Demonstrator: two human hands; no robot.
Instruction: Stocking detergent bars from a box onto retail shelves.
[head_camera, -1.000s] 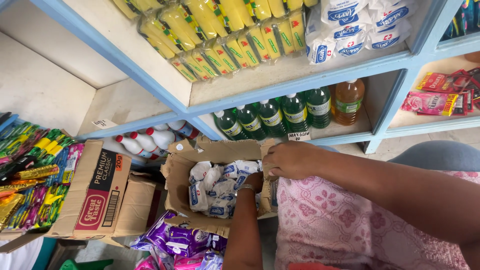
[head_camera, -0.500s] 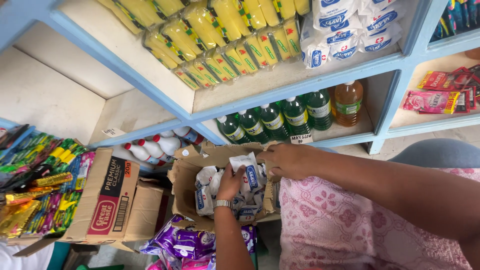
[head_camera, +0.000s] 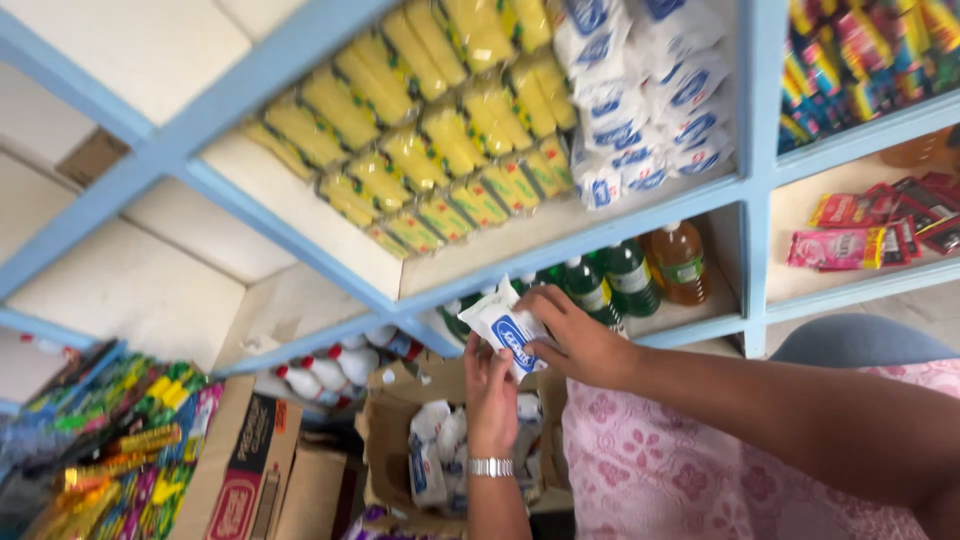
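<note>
Blue shelving (head_camera: 560, 262) backing stocked goods.
Both hands, left hand (head_camera: 490, 395) and right hand (head_camera: 575, 340), are gripping a white packet (head_camera: 505, 330); open carton (head_camera: 400, 410) at 6 o'clock.

Left hand (head_camera: 490, 390) raised upright from below, fingers closed, wristwatch on wrist. Right hand (head_camera: 575, 335) reaching in from right, forearm stretched across frame, fingers curled. Both hands touching, gripping together.

Pale blue shelving (head_camera: 300, 240) with cream compartments rises overhead, stocked with yellow packets (head_camera: 430, 150), green bottles (head_camera: 610, 280) and red sachets (head_camera: 860, 235). Soft daylight fills the shop.
</note>
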